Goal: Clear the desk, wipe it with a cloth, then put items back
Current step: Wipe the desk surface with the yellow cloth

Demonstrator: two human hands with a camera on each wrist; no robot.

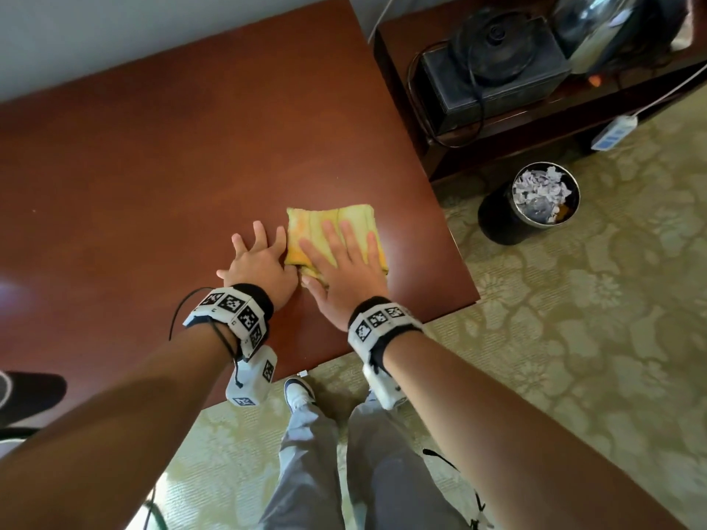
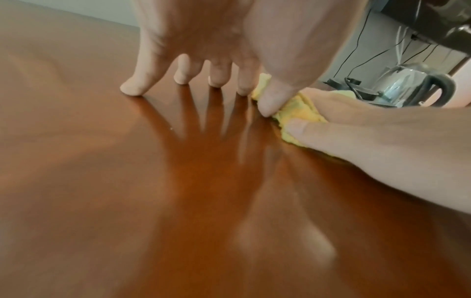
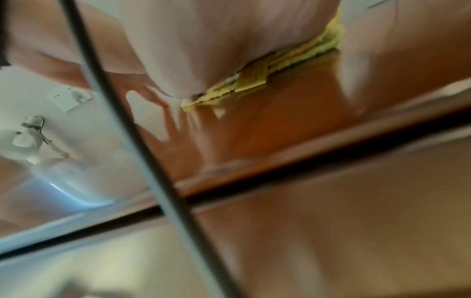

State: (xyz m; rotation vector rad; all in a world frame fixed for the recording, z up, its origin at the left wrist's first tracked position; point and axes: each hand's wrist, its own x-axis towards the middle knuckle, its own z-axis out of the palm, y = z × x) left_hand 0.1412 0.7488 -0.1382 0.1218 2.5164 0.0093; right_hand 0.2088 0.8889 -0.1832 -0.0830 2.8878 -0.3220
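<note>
Near the desk's [image 1: 153,154] front right corner, my right hand [image 1: 344,269] lies flat on the folded cloth [image 1: 333,223], fingers straight and spread, thumb at its near left corner. Left hand [image 1: 260,262] sits just beside it on bare wood, fingers splayed, tips down, thumb touching the cloth's edge. Cloth's long axis runs away from me, toward the wall. Right hand owns the wipe, I judge; unwiped wood lies left and far.

Left wrist view shows the thumb meeting the cloth [image 2: 300,109]; head view hides that. Right wrist view is blurred, showing only the cloth's edge under the palm.
</note>
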